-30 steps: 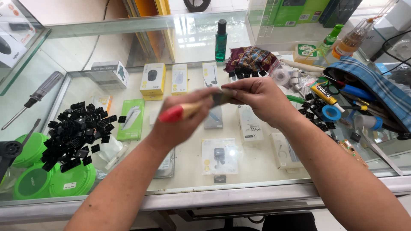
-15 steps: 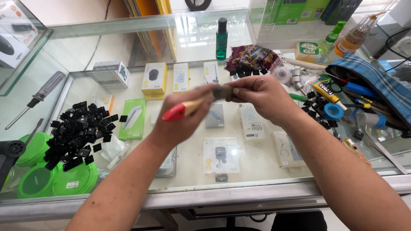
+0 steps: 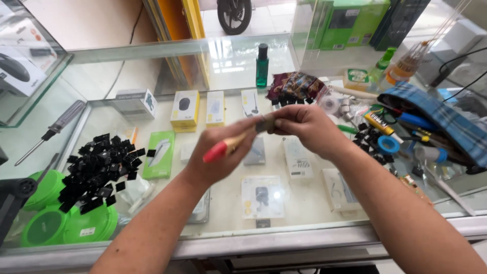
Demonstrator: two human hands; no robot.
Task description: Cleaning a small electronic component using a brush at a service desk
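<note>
At the centre of the frame, the left hand (image 3: 223,152) is gripping a brush (image 3: 228,146) with a red-tipped wooden handle, while the right hand (image 3: 304,127) is pinching its blurred head — both closed. A pile of small black parts (image 3: 96,170) is lying at left on the glass counter (image 3: 284,228).
</note>
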